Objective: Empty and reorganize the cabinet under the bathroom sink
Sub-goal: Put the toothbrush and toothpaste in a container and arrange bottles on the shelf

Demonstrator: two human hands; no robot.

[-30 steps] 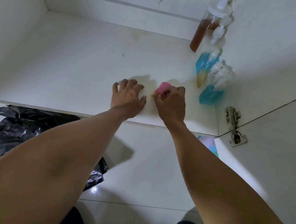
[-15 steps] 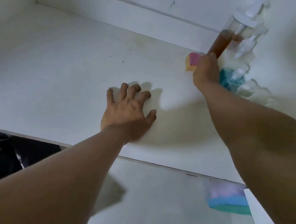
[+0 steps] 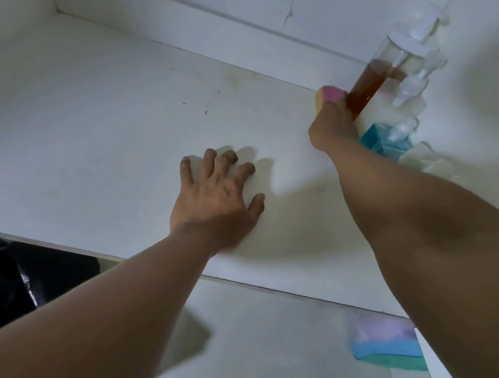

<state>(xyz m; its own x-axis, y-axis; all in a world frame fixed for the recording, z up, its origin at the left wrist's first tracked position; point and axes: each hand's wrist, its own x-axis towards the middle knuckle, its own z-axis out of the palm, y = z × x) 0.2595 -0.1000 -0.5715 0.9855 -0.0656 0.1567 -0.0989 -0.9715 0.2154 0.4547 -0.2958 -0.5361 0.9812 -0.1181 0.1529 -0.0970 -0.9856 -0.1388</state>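
Sponge pressed at the back right of the cabinet floor, against the amber pump bottle.

Right hand: grip closed round the pink-and-yellow sponge, which touches the left side of the amber pump bottle. A blue bottle stands just in front of that bottle. Left hand, well forward and left of it: grip wide, fingers spread flat on the cabinet floor, holding nothing. White floor with a few dark specks stretches left from the bottle to the side wall. The front edge passes under both forearms. A second ago the sponge was near the front edge beside the left hand; it has since travelled back to the bottle, and the left hand stays planted.
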